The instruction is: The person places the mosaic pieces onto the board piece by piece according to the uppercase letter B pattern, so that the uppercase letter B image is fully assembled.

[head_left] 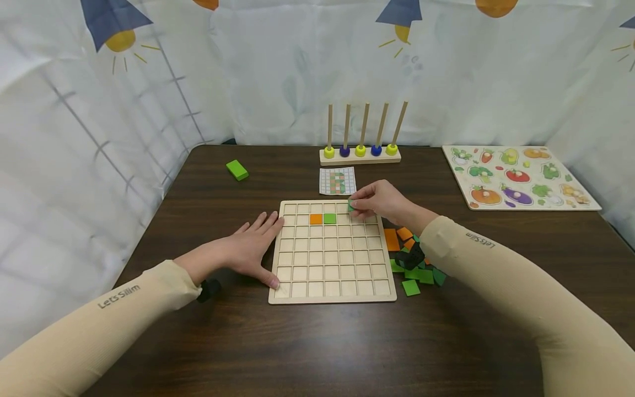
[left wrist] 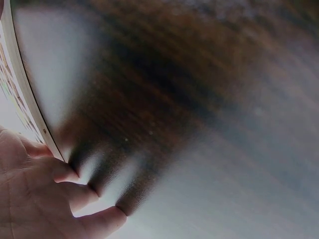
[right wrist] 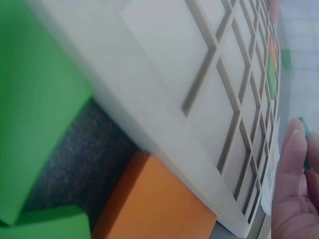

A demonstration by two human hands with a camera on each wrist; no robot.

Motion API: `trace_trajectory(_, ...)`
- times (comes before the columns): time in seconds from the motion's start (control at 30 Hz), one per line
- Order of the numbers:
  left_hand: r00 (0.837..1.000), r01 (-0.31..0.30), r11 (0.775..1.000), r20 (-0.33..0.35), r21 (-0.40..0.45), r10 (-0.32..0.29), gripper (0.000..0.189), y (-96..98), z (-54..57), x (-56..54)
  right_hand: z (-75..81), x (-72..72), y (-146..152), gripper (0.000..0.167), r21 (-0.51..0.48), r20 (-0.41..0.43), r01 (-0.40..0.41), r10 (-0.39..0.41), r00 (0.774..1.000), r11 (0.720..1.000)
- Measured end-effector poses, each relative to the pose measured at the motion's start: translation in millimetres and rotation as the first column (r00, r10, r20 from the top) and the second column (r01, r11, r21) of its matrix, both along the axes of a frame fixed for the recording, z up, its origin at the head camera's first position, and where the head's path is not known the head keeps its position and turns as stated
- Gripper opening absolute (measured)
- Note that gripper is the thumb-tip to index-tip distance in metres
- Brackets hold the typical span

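Pinching a dark green tile [head_left: 350,205] between thumb and fingers, the right hand [head_left: 384,201] is at the grid board's [head_left: 331,257] upper right, near the centre of the head view. Left of the board, the left hand [head_left: 250,248] spreads its fingers, grasping nothing. An orange tile [head_left: 316,219] and a light green tile [head_left: 329,219] occupy neighbouring second-row cells; loose tiles [head_left: 411,288] lie on the bench [head_left: 322,347], right of the board.

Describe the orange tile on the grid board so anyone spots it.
On the dark table, find the pale grid board with the left hand at its edge. In its second row from the top, the orange tile sits just left of a green tile; it's the only orange visible in the grid.
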State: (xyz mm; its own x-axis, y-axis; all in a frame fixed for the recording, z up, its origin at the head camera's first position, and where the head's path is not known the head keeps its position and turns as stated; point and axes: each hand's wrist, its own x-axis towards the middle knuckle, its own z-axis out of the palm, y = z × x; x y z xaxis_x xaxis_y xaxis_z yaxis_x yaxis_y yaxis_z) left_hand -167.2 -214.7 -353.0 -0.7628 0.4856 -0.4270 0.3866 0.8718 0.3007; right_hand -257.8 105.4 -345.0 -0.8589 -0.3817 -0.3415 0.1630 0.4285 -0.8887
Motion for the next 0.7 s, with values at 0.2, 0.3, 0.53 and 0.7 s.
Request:
trace_trajectory(0.2,1.0,0.0,1.0,0.003,-0.001,0.0,0.141,0.3,-0.5,0.3,-1.2,-0.3,-0.7,0.031,-0.024,0.006,-0.007,0.007,1.0,1.0)
trace_trajectory(0.3,1.0,0.0,1.0,0.004,0.0,0.0,0.141,0.4,-0.4,0.4,-1.0,-0.4,-1.7,0.032,-0.029,0.004,-0.026,0.026,1.0,0.999)
trace_trajectory(0.53,1.0,0.0,1.0,-0.001,0.004,0.0,0.141,0.3,-0.3,-0.2,-0.7,-0.3,-3.7,0.034,-0.052,0.042,0.003,-0.001,0.999,0.999)
trace_trajectory(0.7,1.0,0.001,1.0,0.0,0.007,-0.001,0.141,-0.1,-0.3,-0.5,-1.9,-0.3,-3.2,0.035,-0.046,0.019,0.028,-0.027,0.999,0.999)
